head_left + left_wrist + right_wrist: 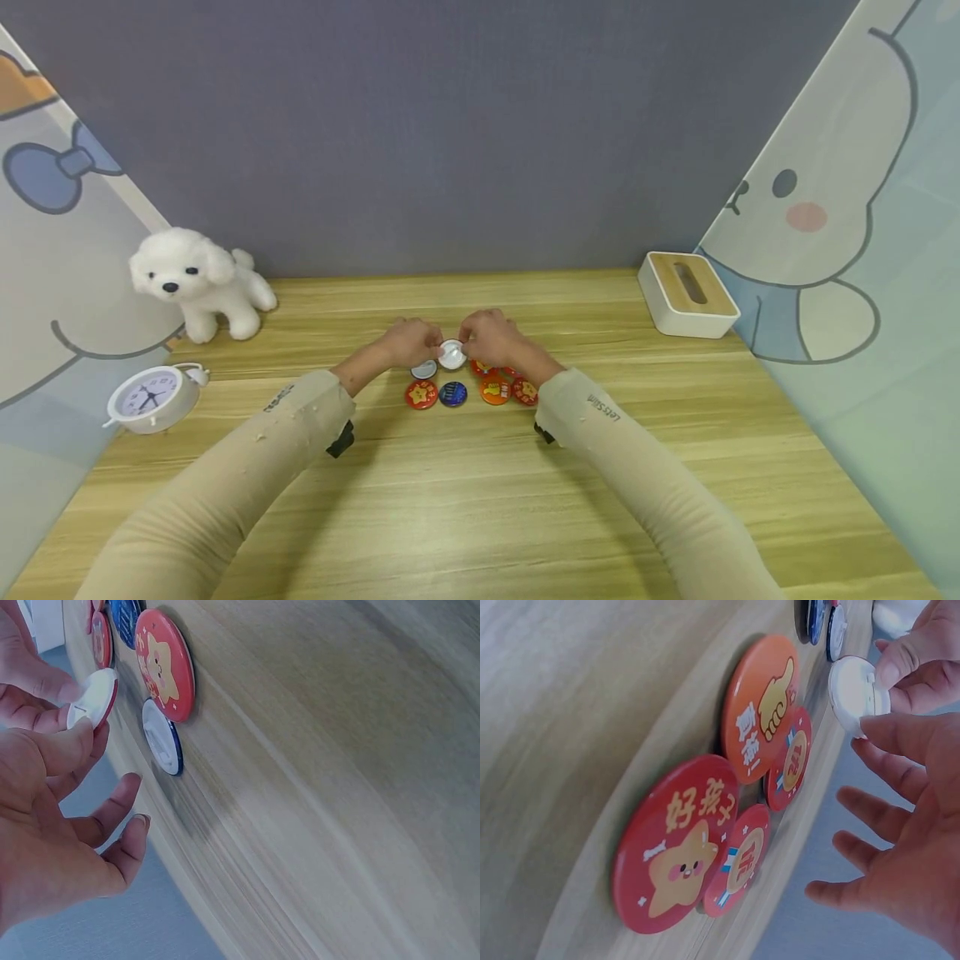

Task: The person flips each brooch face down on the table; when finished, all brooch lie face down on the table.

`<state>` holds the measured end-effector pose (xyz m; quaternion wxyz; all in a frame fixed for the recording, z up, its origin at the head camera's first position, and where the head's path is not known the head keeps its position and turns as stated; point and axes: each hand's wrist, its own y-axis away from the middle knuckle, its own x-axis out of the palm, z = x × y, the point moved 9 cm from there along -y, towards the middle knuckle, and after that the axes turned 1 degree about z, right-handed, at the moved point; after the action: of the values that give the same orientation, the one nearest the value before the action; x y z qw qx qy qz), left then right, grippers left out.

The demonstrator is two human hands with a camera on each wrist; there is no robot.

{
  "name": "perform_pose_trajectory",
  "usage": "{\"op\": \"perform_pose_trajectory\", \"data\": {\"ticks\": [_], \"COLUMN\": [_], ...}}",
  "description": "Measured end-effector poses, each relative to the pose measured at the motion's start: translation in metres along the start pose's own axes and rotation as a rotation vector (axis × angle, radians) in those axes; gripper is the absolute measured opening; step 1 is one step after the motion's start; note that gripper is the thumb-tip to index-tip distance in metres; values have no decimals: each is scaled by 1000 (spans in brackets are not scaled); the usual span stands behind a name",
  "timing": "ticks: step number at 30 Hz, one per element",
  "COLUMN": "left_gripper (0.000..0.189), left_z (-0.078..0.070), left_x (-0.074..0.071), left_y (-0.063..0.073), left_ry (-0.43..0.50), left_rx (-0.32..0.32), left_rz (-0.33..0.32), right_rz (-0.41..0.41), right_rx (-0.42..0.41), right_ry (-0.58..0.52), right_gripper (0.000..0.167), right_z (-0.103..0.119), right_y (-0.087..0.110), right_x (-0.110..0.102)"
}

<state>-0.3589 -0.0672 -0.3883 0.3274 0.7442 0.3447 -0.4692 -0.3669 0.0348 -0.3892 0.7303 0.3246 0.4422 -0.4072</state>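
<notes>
Between both hands is a round pin badge (452,354), its white back facing up and a red edge showing in the left wrist view. My left hand (412,342) pinches one side of it with thumb and forefinger; its other fingers are spread loosely. On the opposite side, my right hand (491,335) pinches the rim, other fingers apart. Near the left hand lie a face-down badge (162,737) and a red star badge (165,666). A blue badge (453,393) lies below. Close to the right hand are an orange thumbs-up badge (760,709) and several red badges (676,847).
A white plush dog (198,279) stands at the back left of the wooden table (420,508). In front of it is a white alarm clock (153,400). A tissue box with a wooden lid (688,293) sits at the back right. A grey panel (450,142) rises behind.
</notes>
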Motion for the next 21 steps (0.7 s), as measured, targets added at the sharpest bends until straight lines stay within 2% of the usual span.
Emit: {"op": "perform_pose_trajectory", "data": {"ticks": [4, 9, 15, 21], "left_gripper": [22, 23, 21, 20], "left_z": [2, 3, 0, -3], "left_x": [1, 4, 5, 3], "left_y": [-1, -4, -7, -6], "left_ry": [11, 19, -27, -71], "left_rx": [-25, -29, -6, -13], "left_rz": [0, 3, 0, -2], "right_rz": [26, 65, 80, 79], "right_rx": [16, 23, 29, 33], "right_ry": [5, 41, 37, 49], "right_gripper": [11, 26, 11, 12], "right_z": [-2, -2, -3, -3], "right_y": [0, -1, -2, -6], "right_x": [3, 7, 11, 12]}}
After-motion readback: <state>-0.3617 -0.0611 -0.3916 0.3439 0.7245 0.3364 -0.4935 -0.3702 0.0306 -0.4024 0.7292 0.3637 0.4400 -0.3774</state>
